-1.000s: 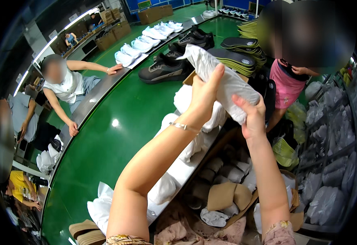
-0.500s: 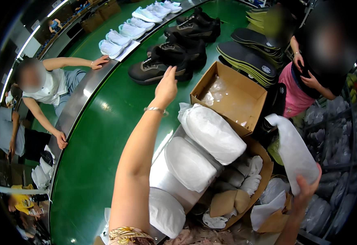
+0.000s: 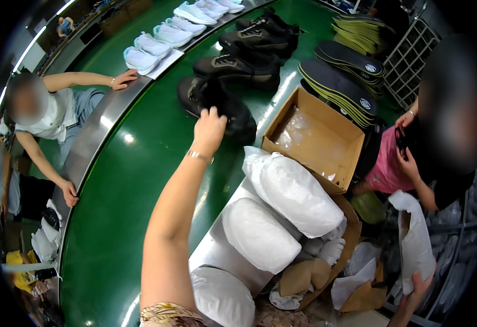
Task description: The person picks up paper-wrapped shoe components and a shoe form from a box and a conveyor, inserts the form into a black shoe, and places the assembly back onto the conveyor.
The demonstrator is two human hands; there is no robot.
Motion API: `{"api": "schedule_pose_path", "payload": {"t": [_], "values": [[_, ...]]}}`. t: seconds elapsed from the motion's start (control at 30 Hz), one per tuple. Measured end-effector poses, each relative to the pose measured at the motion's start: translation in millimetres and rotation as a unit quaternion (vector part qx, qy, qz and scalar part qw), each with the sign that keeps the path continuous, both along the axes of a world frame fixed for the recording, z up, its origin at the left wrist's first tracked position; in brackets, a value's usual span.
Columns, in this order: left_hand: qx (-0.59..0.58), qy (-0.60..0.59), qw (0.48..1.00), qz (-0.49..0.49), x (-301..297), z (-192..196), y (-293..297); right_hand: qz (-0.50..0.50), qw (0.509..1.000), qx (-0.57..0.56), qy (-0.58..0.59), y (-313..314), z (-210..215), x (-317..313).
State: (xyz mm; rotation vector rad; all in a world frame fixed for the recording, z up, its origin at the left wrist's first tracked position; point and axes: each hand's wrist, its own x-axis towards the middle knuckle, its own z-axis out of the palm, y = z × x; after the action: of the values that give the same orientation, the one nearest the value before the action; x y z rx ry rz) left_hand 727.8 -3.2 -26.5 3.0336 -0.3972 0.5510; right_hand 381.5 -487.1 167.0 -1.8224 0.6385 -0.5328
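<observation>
My left hand reaches out over the green belt, fingers closed on the collar of the nearest dark shoe. That shoe sits turned at an angle, its laces toward the left. Behind it stand more dark brown-black shoes with laces. At the lower right my right hand grips a long, narrow piece of white wrapping paper; a brownish strip shows at a gap along it. Several paper-wrapped bundles lie between my arms on a metal surface.
An open cardboard box with clear plastic bits stands beside stacked dark insoles. Below it, a carton holds paper stuffing. White shoes line the belt's metal edge. One person sits at left, another at right.
My left hand has gone from hovering by the nearest shoe to gripping its collar, and the shoe has turned. My right hand has moved the white paper outward and lower. The view has shifted slightly.
</observation>
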Motion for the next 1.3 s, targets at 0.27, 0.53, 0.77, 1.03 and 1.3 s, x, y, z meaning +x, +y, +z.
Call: {"api": "schedule_pose_path", "payload": {"t": [0.27, 0.53, 0.77, 1.03, 1.3], "values": [[0.053, 0.149, 0.987, -0.001, -166, 25, 69, 0.351, 0.933, -0.007, -0.083, 196, 12, 152], [-0.291, -0.078, 0.939, 0.166, -151, 48, 67, 0.520, 0.813, -0.259, 0.046, 323, -14, 202], [-0.380, 0.121, 0.907, 0.133, -119, 24, 100, 0.513, 0.742, -0.431, -0.012, 412, -87, 233], [-0.433, 0.174, 0.878, 0.102, -120, 25, 118, 0.478, 0.683, -0.550, -0.051, 444, -126, 214], [-0.453, 0.199, 0.864, 0.090, -114, 32, 123, 0.478, 0.717, -0.506, 0.031, 469, -175, 232]]}}
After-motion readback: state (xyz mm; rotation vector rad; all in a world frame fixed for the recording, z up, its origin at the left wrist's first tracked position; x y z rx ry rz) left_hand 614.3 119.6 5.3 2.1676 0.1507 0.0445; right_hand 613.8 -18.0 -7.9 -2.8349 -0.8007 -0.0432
